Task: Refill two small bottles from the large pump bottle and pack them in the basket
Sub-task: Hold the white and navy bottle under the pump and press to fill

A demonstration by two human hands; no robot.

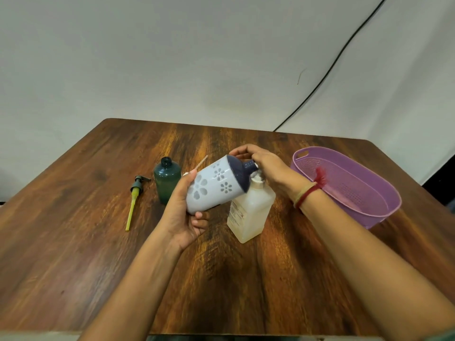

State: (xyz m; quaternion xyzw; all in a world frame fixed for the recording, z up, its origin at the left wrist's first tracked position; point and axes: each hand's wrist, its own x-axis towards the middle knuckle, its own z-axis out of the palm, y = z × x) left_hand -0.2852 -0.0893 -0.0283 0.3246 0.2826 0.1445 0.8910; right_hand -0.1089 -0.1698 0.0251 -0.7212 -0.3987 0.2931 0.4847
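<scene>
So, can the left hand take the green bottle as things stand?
Probably not yet: the green bottle stands close and unblocked, but the left hand is gripping the flowered white bottle.

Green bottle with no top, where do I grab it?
Grip the green bottle round the middle of its body, coming from the front, nearest you. It stands upright with its neck open, so a side grip probably keeps it level. The left hand holding the flowered bottle crowds its right side; the loose pump lies to its left.

I saw the left hand (183, 212) gripping the tilted flowered bottle (211, 185), right hand (266, 166) curled atop the large pump bottle (251, 210).
</scene>
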